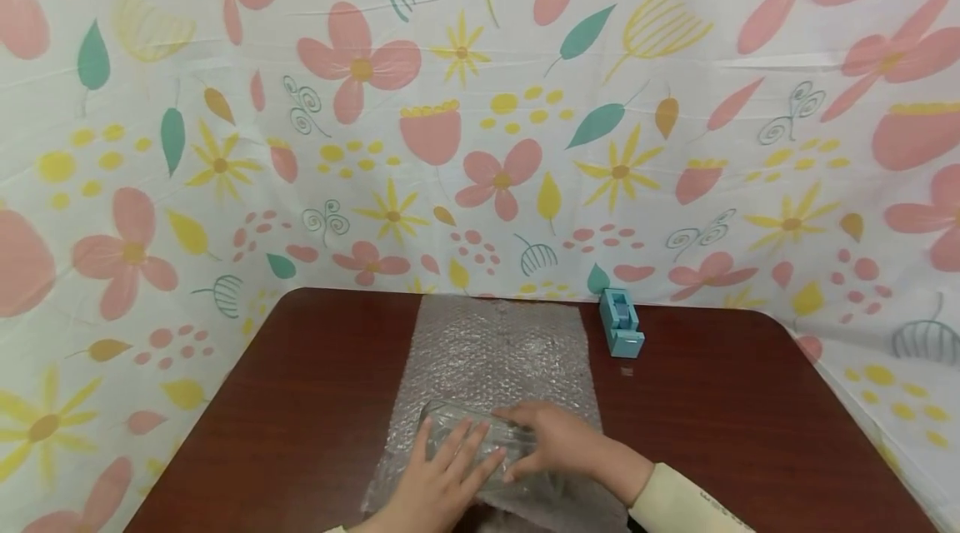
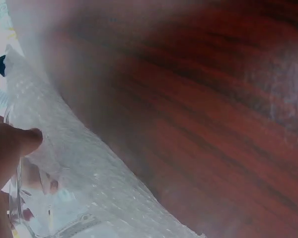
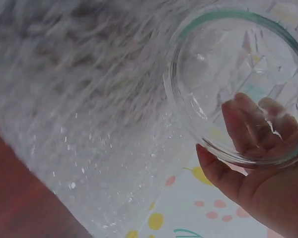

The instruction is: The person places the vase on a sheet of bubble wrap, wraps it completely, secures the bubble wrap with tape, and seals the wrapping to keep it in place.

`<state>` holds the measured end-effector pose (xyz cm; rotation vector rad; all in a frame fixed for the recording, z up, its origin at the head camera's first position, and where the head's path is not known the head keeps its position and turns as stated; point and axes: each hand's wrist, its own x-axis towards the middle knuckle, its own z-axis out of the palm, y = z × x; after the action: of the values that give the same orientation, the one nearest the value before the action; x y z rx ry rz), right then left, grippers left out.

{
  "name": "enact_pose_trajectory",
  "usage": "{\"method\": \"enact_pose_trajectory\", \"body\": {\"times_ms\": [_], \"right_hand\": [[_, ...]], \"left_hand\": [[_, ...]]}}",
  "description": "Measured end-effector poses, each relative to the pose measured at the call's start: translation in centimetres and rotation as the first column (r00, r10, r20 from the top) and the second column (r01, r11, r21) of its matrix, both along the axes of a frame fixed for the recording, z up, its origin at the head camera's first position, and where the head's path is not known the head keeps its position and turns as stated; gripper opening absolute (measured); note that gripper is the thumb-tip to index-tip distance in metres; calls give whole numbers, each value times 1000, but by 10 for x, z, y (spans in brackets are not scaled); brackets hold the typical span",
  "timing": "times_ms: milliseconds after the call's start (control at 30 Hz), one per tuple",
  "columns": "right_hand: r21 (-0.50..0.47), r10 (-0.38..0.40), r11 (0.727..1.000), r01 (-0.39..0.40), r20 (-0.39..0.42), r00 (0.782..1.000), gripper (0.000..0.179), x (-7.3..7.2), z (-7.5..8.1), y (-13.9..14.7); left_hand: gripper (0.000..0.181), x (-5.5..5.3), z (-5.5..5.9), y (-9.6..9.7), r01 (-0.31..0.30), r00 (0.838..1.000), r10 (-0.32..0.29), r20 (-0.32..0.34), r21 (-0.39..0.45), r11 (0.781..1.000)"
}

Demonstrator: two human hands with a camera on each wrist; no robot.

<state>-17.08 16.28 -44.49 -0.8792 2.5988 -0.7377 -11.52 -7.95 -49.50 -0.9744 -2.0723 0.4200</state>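
A clear glass vase [image 1: 517, 441] with ridged walls lies on its side on a sheet of bubble wrap [image 1: 502, 350]. My left hand [image 1: 442, 475] is spread over its left part, fingers laid across the top. In the left wrist view, that thumb [image 2: 32, 140] presses the wrap's raised edge against the glass. My right hand [image 1: 558, 437] grips the vase near its right end, thumb apart from the fingers. In the right wrist view, the round greenish rim [image 3: 233, 15] faces the camera, and fingers show through the glass.
A light blue tape dispenser [image 1: 621, 323] stands at the back right of the dark brown table [image 1: 712, 400]. A small clear scrap [image 1: 627, 371] lies in front of it. Behind the table hangs a floral cloth [image 1: 495, 100].
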Motion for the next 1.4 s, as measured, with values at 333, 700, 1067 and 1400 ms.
{"method": "enact_pose_trajectory", "body": {"times_ms": [333,700,1067,1400], "right_hand": [[105,43,994,-44,11,999,84,-7,7,2],[157,6,988,-14,51,999,73,-9,20,0],[73,-21,995,63,-478,878,65,43,45,7],[47,-7,988,146,-936,352,72,86,-31,1]], "left_hand": [[85,-7,12,-1,32,975,-36,221,21,999],[62,-19,13,0,39,967,-51,250,54,998],[57,-26,24,2,38,923,-66,378,81,996],[54,-31,29,1,11,883,-45,468,76,997]]}}
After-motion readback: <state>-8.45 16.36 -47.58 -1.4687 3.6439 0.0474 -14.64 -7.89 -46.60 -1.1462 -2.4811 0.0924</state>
